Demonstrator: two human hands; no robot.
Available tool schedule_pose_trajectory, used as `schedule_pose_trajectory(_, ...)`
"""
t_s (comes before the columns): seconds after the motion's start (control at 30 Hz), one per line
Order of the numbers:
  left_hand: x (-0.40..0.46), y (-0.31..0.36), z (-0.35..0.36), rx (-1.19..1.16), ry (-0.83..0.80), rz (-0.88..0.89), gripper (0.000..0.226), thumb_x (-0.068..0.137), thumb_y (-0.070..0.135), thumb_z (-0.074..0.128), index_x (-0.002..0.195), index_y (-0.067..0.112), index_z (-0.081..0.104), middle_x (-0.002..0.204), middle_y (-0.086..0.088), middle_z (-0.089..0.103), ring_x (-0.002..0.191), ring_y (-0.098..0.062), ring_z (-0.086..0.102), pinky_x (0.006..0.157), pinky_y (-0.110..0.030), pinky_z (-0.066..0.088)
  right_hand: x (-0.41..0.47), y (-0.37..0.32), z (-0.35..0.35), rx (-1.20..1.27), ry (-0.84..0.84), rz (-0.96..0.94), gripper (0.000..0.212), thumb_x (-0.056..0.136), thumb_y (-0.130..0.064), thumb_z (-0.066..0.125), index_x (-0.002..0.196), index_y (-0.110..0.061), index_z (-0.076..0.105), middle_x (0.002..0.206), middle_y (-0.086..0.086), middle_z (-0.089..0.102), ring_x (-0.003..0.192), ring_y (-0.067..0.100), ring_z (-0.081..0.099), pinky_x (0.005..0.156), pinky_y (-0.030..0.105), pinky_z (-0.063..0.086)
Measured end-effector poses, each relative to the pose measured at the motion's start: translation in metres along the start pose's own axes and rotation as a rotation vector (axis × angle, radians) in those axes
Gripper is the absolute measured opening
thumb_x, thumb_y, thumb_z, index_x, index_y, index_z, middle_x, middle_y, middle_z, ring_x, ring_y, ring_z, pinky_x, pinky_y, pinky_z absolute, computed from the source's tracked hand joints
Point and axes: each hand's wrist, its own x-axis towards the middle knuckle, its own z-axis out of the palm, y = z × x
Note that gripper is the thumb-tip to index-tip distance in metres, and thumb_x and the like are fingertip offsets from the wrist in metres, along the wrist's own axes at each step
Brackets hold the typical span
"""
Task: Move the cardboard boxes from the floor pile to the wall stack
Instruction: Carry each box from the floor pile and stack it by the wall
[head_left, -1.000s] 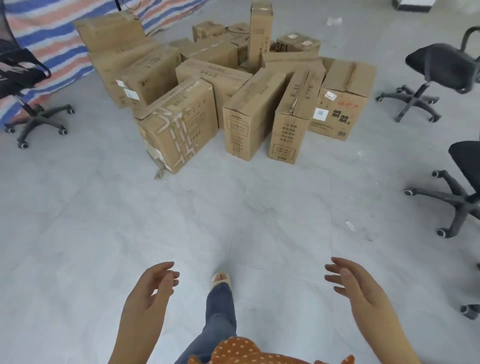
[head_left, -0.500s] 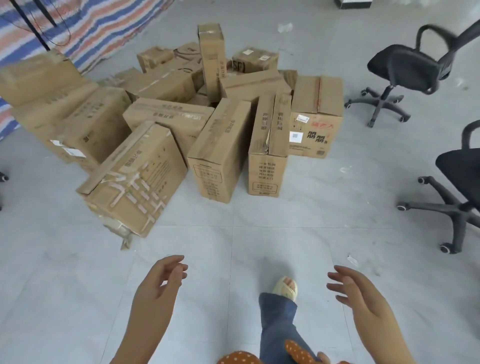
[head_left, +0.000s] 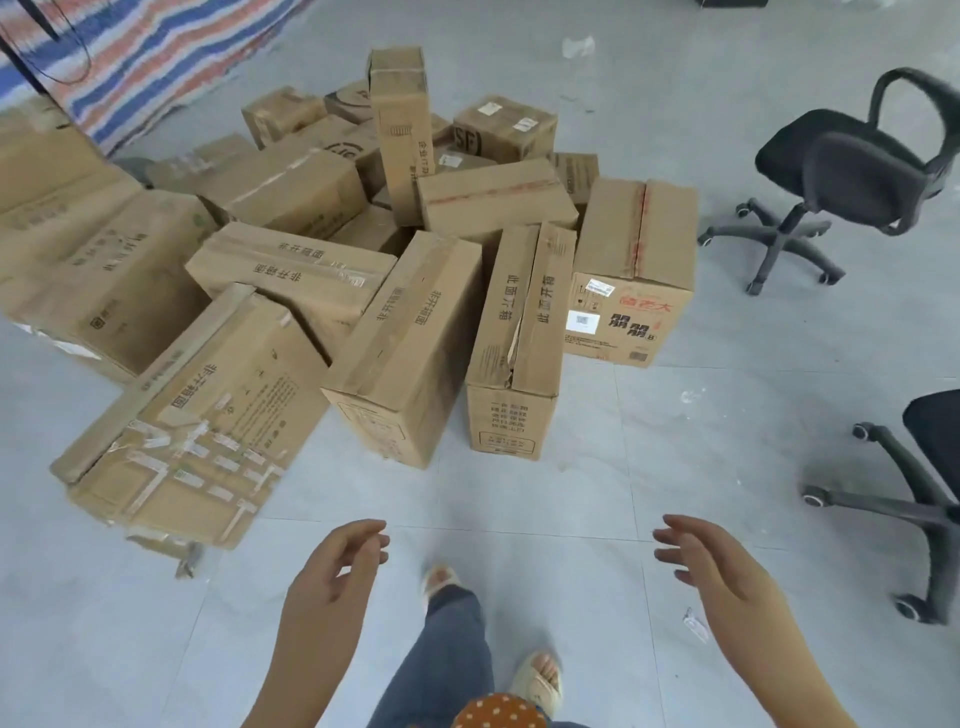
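Brown cardboard boxes (head_left: 405, 332) piled on the grey tiled floor (head_left: 597, 457).
My left hand (head_left: 332, 577) and right hand (head_left: 711, 566) hover before the pile, fingers loosely spread, holding nothing.

Big messy pile of brown cardboard boxes (head_left: 363, 270) on the floor, mostly taped shut, some tilted, one tall box (head_left: 401, 130) standing upright.

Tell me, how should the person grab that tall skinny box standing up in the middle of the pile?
Probably by its two long side faces, near the top. The tall skinny box stands upright and rises above its neighbours, so its upper part is free while other boxes crowd its base. Both hands, left hand and right hand, are empty, and could reach over the front boxes and lift it straight up.
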Motion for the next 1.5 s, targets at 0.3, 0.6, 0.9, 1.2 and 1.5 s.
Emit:
schedule_pose_trajectory(0.3,0.171,0.032,0.037,0.070,-0.134,-0.036,0.022,0.095,0.013,0.051,0.092,0.028,0.066,0.090,0.008,0.070,0.085,-0.008,0.066,0.086,-0.039,0.052,0.136,-0.037,0.030,0.037,0.111,0.084,0.024,0.099,-0.018,0.044,0.100,-0.032,0.063,0.096,-0.023,0.070,0.087,-0.001,0.067,0.084,0.033,0.050)
schedule_pose_trajectory(0.6,0.335,0.041,0.090,0.211,-0.316,-0.103,0.017,0.094,0.017,0.053,0.093,0.030,0.064,0.086,0.013,0.069,0.084,-0.004,0.065,0.085,-0.032,0.051,0.283,-0.044,0.074,0.014,0.024,0.207,0.021,0.098,-0.023,0.047,0.099,-0.036,0.062,0.092,-0.020,0.071,0.085,-0.002,0.067,0.083,0.031,0.049)
schedule_pose_trajectory(0.9,0.487,-0.077,0.247,0.279,-0.252,-0.291,0.010,0.095,0.030,0.051,0.104,0.031,0.055,0.092,0.013,0.059,0.092,-0.015,0.058,0.065,-0.019,0.041,0.460,0.084,0.167,-0.025,-0.042,0.468,0.037,0.099,-0.033,0.043,0.136,-0.025,0.042,0.135,0.002,0.052,0.120,0.018,0.053,0.102,0.038,0.043)
schedule_pose_trajectory(1.2,0.515,-0.194,0.320,0.200,-0.407,-0.507,0.036,0.093,0.033,0.057,0.128,0.027,0.049,0.114,0.015,0.060,0.105,-0.005,0.056,0.093,-0.026,0.044,0.522,0.199,0.222,0.114,-0.315,0.416,0.056,0.096,-0.032,0.054,0.144,-0.036,0.025,0.133,-0.023,0.048,0.114,-0.013,0.051,0.085,0.001,0.040)
schedule_pose_trajectory(1.5,0.521,-0.192,0.325,0.021,-0.380,-0.485,0.040,0.092,0.026,0.060,0.130,0.032,0.047,0.116,0.021,0.061,0.101,0.013,0.057,0.081,-0.007,0.043,0.530,0.196,0.226,0.263,-0.309,0.454,0.064,0.095,-0.037,0.054,0.148,-0.042,0.019,0.117,-0.043,0.051,0.102,-0.021,0.053,0.072,0.001,0.045)
